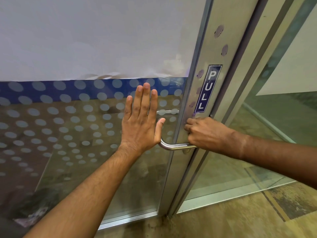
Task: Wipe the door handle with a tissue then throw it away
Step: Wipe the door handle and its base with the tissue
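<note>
The steel door handle (173, 146) is a bent tube fixed to the metal door frame (221, 54); only its lower bar and bend show. My left hand (142, 121) lies flat on the dotted glass door (72, 121), fingers straight and pointing up, and covers the handle's upright part. My right hand (204, 132) is curled into a fist against the frame, just above the handle's lower bar. A pale scrap that looks like the tissue (199, 118) peeks out at the top of the fist; the rest of it is hidden.
A blue PULL sign (206, 89) is stuck on the frame above my right hand. A fixed glass panel (274, 117) stands to the right of the door. Brown patterned floor (240, 219) runs along the bottom. No bin is in view.
</note>
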Tool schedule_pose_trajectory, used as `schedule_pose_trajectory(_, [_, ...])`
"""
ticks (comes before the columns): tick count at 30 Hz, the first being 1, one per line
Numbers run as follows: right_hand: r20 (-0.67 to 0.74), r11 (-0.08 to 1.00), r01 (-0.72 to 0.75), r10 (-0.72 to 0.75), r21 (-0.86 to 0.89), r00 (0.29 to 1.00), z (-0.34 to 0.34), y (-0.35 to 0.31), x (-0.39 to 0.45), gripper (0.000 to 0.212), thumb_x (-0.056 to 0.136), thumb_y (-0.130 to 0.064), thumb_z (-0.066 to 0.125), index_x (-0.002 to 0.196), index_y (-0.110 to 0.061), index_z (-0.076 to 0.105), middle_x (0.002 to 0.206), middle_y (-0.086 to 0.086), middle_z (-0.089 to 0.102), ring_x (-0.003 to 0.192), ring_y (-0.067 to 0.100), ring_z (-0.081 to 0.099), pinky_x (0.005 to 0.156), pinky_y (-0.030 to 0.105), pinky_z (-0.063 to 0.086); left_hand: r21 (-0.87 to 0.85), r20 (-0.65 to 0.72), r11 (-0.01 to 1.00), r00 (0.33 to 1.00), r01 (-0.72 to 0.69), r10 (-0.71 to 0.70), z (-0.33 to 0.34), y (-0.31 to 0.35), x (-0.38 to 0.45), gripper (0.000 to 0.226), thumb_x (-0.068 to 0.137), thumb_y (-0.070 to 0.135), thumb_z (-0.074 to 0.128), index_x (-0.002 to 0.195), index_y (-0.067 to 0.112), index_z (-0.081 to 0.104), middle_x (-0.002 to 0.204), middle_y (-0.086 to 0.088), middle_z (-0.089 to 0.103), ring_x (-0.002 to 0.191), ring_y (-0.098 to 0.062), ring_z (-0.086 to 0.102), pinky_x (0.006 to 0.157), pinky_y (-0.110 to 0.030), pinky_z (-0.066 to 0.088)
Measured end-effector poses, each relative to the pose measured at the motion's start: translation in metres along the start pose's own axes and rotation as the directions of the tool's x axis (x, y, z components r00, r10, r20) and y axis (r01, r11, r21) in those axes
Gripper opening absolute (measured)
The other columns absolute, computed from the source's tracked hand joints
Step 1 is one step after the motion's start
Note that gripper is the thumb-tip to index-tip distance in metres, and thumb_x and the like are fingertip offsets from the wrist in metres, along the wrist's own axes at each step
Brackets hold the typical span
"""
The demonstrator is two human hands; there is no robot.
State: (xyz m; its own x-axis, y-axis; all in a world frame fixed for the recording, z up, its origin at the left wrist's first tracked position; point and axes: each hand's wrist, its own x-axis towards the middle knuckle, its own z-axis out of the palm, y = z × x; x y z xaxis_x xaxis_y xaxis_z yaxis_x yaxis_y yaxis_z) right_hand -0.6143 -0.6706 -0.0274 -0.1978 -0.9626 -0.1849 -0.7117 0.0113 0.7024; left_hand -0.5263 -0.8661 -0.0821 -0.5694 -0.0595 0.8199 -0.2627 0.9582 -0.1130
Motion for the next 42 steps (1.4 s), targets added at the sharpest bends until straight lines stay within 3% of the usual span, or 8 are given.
schedule_pose_trajectory(7, [-0.115,0.998,0.065,-0.065,-0.003,0.991,0.013,-0.001,-0.001,0.02,0.073,-0.021,0.083,0.074,-0.007,0.068,0.08,0.009,0.066,0.081,0.025,0.055,0.069,0.041,0.056,-0.011,-0.001,1.0,1.0,-0.001,0.001,0.001,0.0,0.0,0.105,0.092,0.051,0.051,0.153,0.008,-0.023,0.157,-0.011,-0.037,0.148,-0.026,-0.027,0.122,-0.043,-0.015])
schedule_pose_trajectory(13, [-0.261,0.982,-0.106,0.144,0.155,0.954,0.02,0.003,-0.017,0.013,0.076,-0.009,0.078,0.083,-0.001,0.071,0.086,0.012,0.061,0.081,0.029,0.057,0.065,0.04,0.056,-0.018,-0.009,1.0,1.0,0.002,-0.002,0.0,0.001,0.0,0.107,0.091,0.049,0.054,0.153,0.008,-0.022,0.157,-0.01,-0.037,0.148,-0.026,-0.027,0.122,-0.044,-0.014])
schedule_pose_trajectory(17, [-0.199,0.995,0.01,0.009,0.096,0.98,0.033,-0.002,-0.011,0.017,0.077,-0.014,0.08,0.086,-0.005,0.068,0.093,0.012,0.061,0.089,0.028,0.052,0.081,0.045,0.051,-0.024,-0.023,1.0,1.0,-0.004,0.004,0.0,0.001,0.0,0.108,0.09,0.048,0.055,0.153,0.008,-0.022,0.157,-0.009,-0.036,0.149,-0.025,-0.027,0.123,-0.043,-0.013])
schedule_pose_trajectory(20, [-0.219,0.993,0.036,-0.011,0.111,0.976,0.035,-0.001,-0.006,0.013,0.079,-0.016,0.078,0.078,-0.007,0.069,0.087,0.009,0.063,0.085,0.026,0.052,0.076,0.041,0.051,-0.022,-0.025,1.0,1.0,-0.005,0.005,0.001,0.001,-0.001,0.107,0.09,0.048,0.056,0.153,0.008,-0.021,0.158,-0.009,-0.035,0.149,-0.025,-0.026,0.123,-0.043,-0.013])
schedule_pose_trajectory(27, [-0.311,0.959,-0.106,0.187,0.262,0.932,0.039,-0.004,-0.027,0.034,0.077,-0.005,0.078,0.109,0.004,0.069,0.112,0.018,0.067,0.102,0.034,0.063,0.084,0.043,0.058,0.003,-0.029,1.0,1.0,-0.002,0.002,0.0,0.0,0.0,0.107,0.09,0.049,0.054,0.153,0.007,-0.021,0.157,-0.01,-0.037,0.148,-0.025,-0.028,0.122,-0.042,-0.016])
schedule_pose_trajectory(31, [-0.271,0.978,0.061,-0.004,0.201,0.963,0.038,-0.002,-0.014,0.011,0.091,-0.008,0.062,0.098,-0.003,0.069,0.104,0.011,0.065,0.103,0.03,0.057,0.091,0.042,0.051,0.005,-0.038,1.0,0.999,-0.007,0.007,-0.001,0.001,0.0,0.106,0.09,0.049,0.054,0.153,0.007,-0.02,0.157,-0.01,-0.036,0.148,-0.026,-0.027,0.122,-0.043,-0.015])
schedule_pose_trajectory(34, [-0.274,0.978,0.122,-0.072,0.168,0.959,0.039,0.001,-0.007,0.016,0.095,-0.01,0.054,0.09,-0.008,0.069,0.096,0.006,0.065,0.096,0.026,0.055,0.092,0.038,0.046,-0.007,-0.042,1.0,0.999,-0.006,0.006,0.0,0.0,0.0,0.106,0.09,0.049,0.054,0.154,0.007,-0.02,0.158,-0.01,-0.035,0.149,-0.025,-0.026,0.122,-0.043,-0.014])
schedule_pose_trajectory(42, [-0.343,0.959,-0.112,0.2,0.259,0.918,0.04,-0.011,-0.027,0.03,0.078,-0.003,0.076,0.106,0.005,0.069,0.109,0.019,0.068,0.102,0.035,0.063,0.087,0.044,0.057,-0.007,-0.029,1.0,1.0,-0.004,0.004,0.001,0.001,0.0,0.105,0.091,0.048,0.052,0.153,0.007,-0.021,0.157,-0.009,-0.037,0.148,-0.025,-0.027,0.122,-0.043,-0.015])
